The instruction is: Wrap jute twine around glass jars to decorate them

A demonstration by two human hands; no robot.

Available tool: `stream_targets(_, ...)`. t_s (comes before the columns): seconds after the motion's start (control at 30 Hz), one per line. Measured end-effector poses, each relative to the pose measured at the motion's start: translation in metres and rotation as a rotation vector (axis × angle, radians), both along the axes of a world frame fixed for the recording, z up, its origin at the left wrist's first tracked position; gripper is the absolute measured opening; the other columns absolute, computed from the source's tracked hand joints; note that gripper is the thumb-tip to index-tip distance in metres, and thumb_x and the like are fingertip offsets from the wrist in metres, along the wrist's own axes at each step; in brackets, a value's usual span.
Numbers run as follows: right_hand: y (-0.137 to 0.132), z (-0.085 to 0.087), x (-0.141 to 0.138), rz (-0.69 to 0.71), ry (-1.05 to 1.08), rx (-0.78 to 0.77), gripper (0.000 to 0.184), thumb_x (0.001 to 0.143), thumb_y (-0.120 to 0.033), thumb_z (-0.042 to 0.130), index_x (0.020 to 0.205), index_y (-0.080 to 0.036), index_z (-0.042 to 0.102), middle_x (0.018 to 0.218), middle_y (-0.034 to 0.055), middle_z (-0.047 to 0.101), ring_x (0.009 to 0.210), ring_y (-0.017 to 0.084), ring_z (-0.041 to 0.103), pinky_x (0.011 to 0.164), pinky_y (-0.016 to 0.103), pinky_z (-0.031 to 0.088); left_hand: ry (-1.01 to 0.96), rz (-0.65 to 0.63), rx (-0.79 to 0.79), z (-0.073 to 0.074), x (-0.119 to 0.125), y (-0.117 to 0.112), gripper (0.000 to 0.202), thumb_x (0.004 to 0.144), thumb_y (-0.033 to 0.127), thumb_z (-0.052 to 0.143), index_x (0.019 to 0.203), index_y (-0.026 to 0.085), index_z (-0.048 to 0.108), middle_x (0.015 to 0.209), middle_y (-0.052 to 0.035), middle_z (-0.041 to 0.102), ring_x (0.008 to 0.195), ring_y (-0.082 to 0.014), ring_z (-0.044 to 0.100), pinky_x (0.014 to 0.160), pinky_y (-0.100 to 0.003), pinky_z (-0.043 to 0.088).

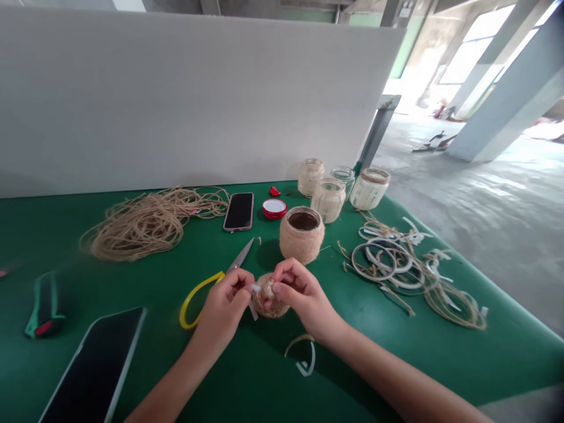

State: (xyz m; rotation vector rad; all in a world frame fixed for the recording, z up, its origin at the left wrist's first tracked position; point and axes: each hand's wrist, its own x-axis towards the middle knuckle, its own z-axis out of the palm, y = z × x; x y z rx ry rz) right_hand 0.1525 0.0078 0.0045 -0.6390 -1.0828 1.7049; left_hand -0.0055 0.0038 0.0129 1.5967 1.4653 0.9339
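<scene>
My left hand (230, 301) pinches one small white scrap (255, 288) between thumb and fingers; my right hand (298, 292) has thumb and forefinger drawn together at the twine-covered round piece (275, 310), though I cannot tell what they grip. That piece sits between my hands, low over the green table (247, 382). One pair of yellow-handled scissors (241, 257) lies right by my left hand, a handle partly behind it, crowding that side. Just beyond my fingers stands one twine-wrapped jar (302, 239), upright and open, blocking the straight way forward. Nearer me lie a few loose offcuts (312, 359). Farther out I count four more jars (328, 201), one red lid (274, 210) with its white inside up, one small red piece (275, 191) and two phones (239, 211), one far, one near on my left. One heap of twine (141, 226) spreads far left, a green utility knife (44, 308) nearer; a tangle of rings and scraps (396, 264) fills the right. A white board (176, 100) closes off the back.
</scene>
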Motion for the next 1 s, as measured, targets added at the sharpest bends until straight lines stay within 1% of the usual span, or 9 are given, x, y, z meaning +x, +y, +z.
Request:
stream_targets(0.2, 0.005, -0.004, 0.005, -0.143, -0.322, 0.187, 0.012, 0.082, -0.029, 0.052, 0.087, -0.019, 0.049, 0.073, -0.0016, 0.054, 0.067, 0.010, 0.054, 0.061, 0.023, 0.044, 0.849, 0.216, 0.334, 0.000, -0.038, 0.019, 0.018, 0.080, 0.028, 0.043, 0.066, 0.019, 0.051, 0.066, -0.0016, 0.052, 0.057, -0.0144, 0.046, 0.041, -0.021, 0.024)
stream_targets(0.3, 0.006, -0.007, 0.006, -0.214, -0.461, 0.258, 0.010, 0.084, -0.028, 0.049, 0.087, -0.019, 0.050, 0.073, -0.0013, 0.053, 0.068, 0.011, 0.053, 0.061, 0.023, 0.043, 1.089, 0.277, 0.402, -0.005, -0.059, 0.029, 0.023, 0.082, 0.023, 0.039, 0.079, 0.019, 0.062, 0.073, -0.0083, 0.054, 0.075, -0.0233, 0.050, 0.042, -0.024, 0.023)
stream_targets(0.4, 0.007, -0.008, 0.007, -0.239, -0.554, 0.317, 0.010, 0.085, -0.027, 0.046, 0.088, -0.019, 0.050, 0.076, -0.0006, 0.054, 0.069, 0.011, 0.053, 0.062, 0.023, 0.043, 1.196, 0.314, 0.454, -0.008, -0.070, 0.034, 0.033, 0.082, 0.015, 0.035, 0.100, 0.015, 0.063, 0.080, -0.0123, 0.054, 0.079, -0.0265, 0.049, 0.047, -0.027, 0.029)
stream_targets(0.53, 0.007, -0.007, 0.008, -0.263, -0.697, 0.484, 0.009, 0.086, -0.023, 0.044, 0.089, -0.019, 0.051, 0.084, 0.0013, 0.056, 0.075, 0.012, 0.053, 0.066, 0.023, 0.043, 1.100, 0.309, 0.602, -0.005, -0.064, 0.034, 0.029, 0.084, 0.020, 0.037, 0.105, 0.014, 0.057, 0.091, -0.0125, 0.055, 0.085, -0.0267, 0.050, 0.066, -0.032, 0.037)
stream_targets(0.67, 0.008, -0.008, 0.011, -0.262, -0.828, 0.675, 0.011, 0.087, -0.020, 0.041, 0.093, -0.020, 0.051, 0.088, 0.0035, 0.055, 0.078, 0.013, 0.053, 0.070, 0.024, 0.043, 0.845, 0.312, 0.593, 0.001, -0.049, 0.028, 0.018, 0.085, 0.029, 0.041, 0.084, 0.017, 0.055, 0.081, -0.0071, 0.057, 0.080, -0.0219, 0.052, 0.061, -0.028, 0.038)
stream_targets(0.73, 0.008, -0.009, 0.012, -0.253, -0.877, 0.727, 0.013, 0.089, -0.019, 0.039, 0.095, -0.019, 0.050, 0.088, 0.0041, 0.054, 0.077, 0.013, 0.053, 0.070, 0.024, 0.043, 0.644, 0.296, 0.521, 0.003, -0.040, 0.023, 0.017, 0.085, 0.031, 0.042, 0.084, 0.017, 0.052, 0.080, -0.0052, 0.056, 0.076, -0.0188, 0.053, 0.061, -0.025, 0.040)
stream_targets(0.87, 0.010, -0.013, 0.012, -0.229, -1.001, 0.850, 0.017, 0.090, -0.021, 0.036, 0.100, -0.018, 0.050, 0.089, 0.0060, 0.054, 0.081, 0.015, 0.054, 0.070, 0.025, 0.044, 0.332, -0.051, 0.310, 0.003, -0.022, 0.014, 0.019, 0.087, 0.030, 0.040, 0.098, 0.020, 0.052, 0.095, -0.0043, 0.058, 0.086, -0.0163, 0.056, 0.072, -0.024, 0.044)
stream_targets(0.93, 0.011, -0.015, 0.012, -0.220, -1.070, 0.912, 0.019, 0.090, -0.022, 0.036, 0.102, -0.016, 0.050, 0.089, 0.0072, 0.055, 0.082, 0.016, 0.054, 0.070, 0.026, 0.045, 0.298, -0.206, 0.239, 0.000, -0.015, 0.012, 0.020, 0.088, 0.030, 0.040, 0.099, 0.021, 0.053, 0.097, -0.0039, 0.058, 0.087, -0.0164, 0.056, 0.074, -0.024, 0.045)
stream_targets(1.0, 0.012, -0.015, 0.012, -0.221, -1.121, 0.954, 0.018, 0.090, -0.022, 0.036, 0.102, -0.015, 0.049, 0.088, 0.0076, 0.055, 0.080, 0.016, 0.054, 0.069, 0.026, 0.046, 0.299, -0.262, 0.225, -0.003, -0.011, 0.011, 0.019, 0.087, 0.031, 0.040, 0.096, 0.021, 0.054, 0.092, -0.0032, 0.059, 0.084, -0.0165, 0.056, 0.072, -0.025, 0.045)
